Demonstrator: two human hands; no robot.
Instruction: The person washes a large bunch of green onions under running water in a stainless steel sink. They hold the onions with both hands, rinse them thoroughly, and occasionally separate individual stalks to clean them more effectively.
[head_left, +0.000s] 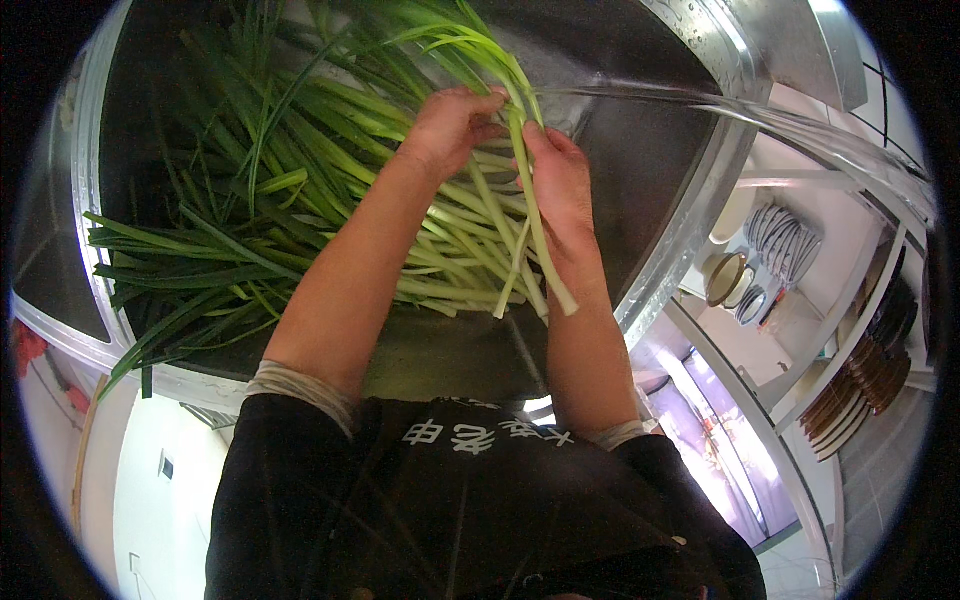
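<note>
My left hand (457, 124) and my right hand (559, 176) are close together over a sink basin (637, 165). Between them they grip a long scallion (541, 225), its white root end pointing down towards me and its green leaves bending away at the top. The left fingers pinch it near where the leaves branch; the right thumb and fingers hold it just below. Under my hands and forearms lies a large heap of scallions (352, 169), leaves to the left and pale stalks to the right. What looks like a stream of clear water (637, 94) reaches in from the right beside the held leaves.
The metal sink rim (679, 247) runs along the right. Beyond it, a shelf rack (750, 405) carries stacked patterned plates (784, 244), bowls (724, 277) and stacked brown dishes (855, 397). Another basin (56, 262) adjoins at the left. Some leaves hang over the near rim.
</note>
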